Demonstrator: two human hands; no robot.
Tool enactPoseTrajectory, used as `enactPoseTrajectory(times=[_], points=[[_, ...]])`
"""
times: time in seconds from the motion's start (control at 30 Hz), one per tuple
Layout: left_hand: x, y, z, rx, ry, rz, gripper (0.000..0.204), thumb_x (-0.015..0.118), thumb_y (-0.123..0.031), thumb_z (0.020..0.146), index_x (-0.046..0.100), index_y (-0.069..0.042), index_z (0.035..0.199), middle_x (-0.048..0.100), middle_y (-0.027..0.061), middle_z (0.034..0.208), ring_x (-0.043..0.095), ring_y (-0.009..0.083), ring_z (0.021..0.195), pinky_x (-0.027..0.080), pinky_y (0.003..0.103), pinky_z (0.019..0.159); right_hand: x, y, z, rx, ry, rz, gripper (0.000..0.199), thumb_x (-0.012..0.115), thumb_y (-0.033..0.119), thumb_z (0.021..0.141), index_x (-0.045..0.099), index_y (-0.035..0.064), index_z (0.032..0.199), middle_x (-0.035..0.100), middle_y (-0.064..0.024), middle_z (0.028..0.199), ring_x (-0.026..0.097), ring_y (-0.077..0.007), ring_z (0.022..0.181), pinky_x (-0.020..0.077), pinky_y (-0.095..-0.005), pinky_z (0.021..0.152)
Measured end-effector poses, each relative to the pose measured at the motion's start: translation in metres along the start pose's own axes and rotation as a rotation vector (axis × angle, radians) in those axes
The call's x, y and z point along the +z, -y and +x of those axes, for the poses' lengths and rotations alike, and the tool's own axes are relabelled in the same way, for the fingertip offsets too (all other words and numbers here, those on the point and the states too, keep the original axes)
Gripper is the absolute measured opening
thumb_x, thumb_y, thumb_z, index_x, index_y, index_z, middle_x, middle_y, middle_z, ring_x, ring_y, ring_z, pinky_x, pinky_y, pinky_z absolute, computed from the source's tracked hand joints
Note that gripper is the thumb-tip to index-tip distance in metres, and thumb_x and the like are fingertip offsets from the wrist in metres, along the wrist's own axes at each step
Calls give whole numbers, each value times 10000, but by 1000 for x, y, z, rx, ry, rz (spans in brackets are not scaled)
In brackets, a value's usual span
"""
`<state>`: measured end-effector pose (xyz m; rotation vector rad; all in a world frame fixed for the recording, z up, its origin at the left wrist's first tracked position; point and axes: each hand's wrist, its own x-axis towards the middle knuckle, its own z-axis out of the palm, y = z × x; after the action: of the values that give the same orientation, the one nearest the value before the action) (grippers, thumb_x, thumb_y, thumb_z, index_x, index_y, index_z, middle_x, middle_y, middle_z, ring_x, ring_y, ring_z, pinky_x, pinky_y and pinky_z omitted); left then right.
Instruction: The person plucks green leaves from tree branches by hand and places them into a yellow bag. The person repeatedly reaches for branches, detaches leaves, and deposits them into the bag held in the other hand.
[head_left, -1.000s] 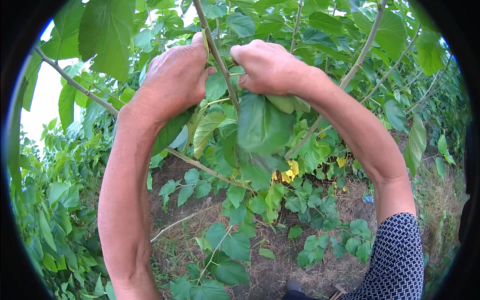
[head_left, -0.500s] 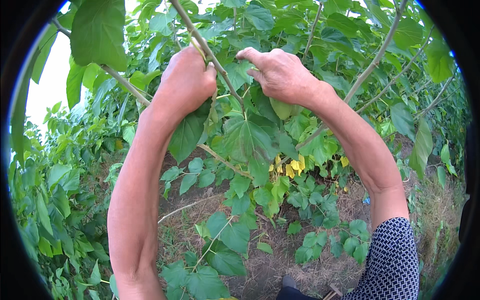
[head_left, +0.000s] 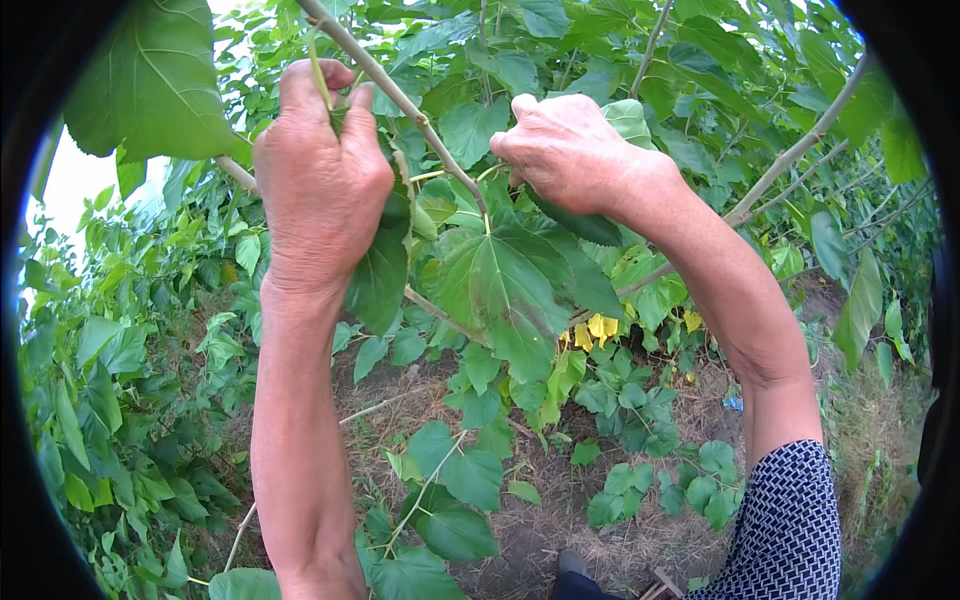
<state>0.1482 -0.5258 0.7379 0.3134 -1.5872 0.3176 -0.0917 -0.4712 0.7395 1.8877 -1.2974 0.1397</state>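
**Mia:** What were the two hands doing up in the bush?

**Grandpa:** The left hand point(head_left: 320, 185) was curled tight round some green leaf stalks point(head_left: 318, 72), right beside the thin branch point(head_left: 400, 95). The right hand point(head_left: 570, 150) was closed too, with a bunch of leaves point(head_left: 628, 120) tucked in it. It sat on the other side of that branch, a little lower.

**Mia:** Where was the next leaf?

**Grandpa:** A big green leaf point(head_left: 505, 285) hung down just below and between both hands, on its little stalk from the branch.

**Mia:** How should you pick it nicely?

**Grandpa:** I think you should hold the branch steady with one hand and pinch the stalk close to the branch with the other. Then snap it sideways. If you yank hard, the bark could peel or the branch could whip back.

**Mia:** Were there any boxes, labels or signs?

**Grandpa:** I saw none. No bag or basket showed near the hands either. There was only a tiny blue scrap point(head_left: 733, 403) on the ground point(head_left: 560, 520), far below the right arm, and I could not tell what it was. Some yellow leaves point(head_left: 600, 328) showed under the right hand, and a dotted dark sleeve point(head_left: 790, 520) by the elbow.
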Motion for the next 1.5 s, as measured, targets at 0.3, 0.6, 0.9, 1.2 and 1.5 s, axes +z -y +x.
enactPoseTrajectory(times=[0.3,0.6,0.9,1.2,1.5], points=[[15,26,-119,279,301,630,192,645,-86,1052,743,-16,1202,775,93,1138,709,220,1035,554,428,922,54,1,-13,230,-59,497,272,681,168,1014,628,-56,869,678,-224,812,671,-435,752,542,-491,707],[64,20,-2,207,146,108,384,708,-43,941,741,-33,1323,772,183,1129,771,363,1042,613,467,897,98,25,-9,701,-520,1958,451,845,394,994,669,-21,1013,710,-66,911,677,-123,779,564,-306,660],[113,14,-21,-105,529,493,219,725,-194,947,768,-47,1104,738,181,1086,745,387,1036,587,510,924,106,28,-9,473,-150,386,293,737,144,867,679,-81,1047,754,-272,866,772,-431,854,621,-520,765],[121,1,-127,-38,682,429,110,719,-56,796,706,-52,906,686,202,1064,709,402,1067,587,505,827,150,25,-71,479,-76,234,195,728,209,932,683,24,978,725,-195,974,750,-406,849,578,-518,708],[193,30,-51,-219,814,376,202,647,-139,881,725,4,1000,764,262,1162,712,475,1172,518,580,1056,160,15,3,847,-50,674,210,702,139,882,692,-49,975,749,-297,1137,740,-481,1060,579,-557,910]])
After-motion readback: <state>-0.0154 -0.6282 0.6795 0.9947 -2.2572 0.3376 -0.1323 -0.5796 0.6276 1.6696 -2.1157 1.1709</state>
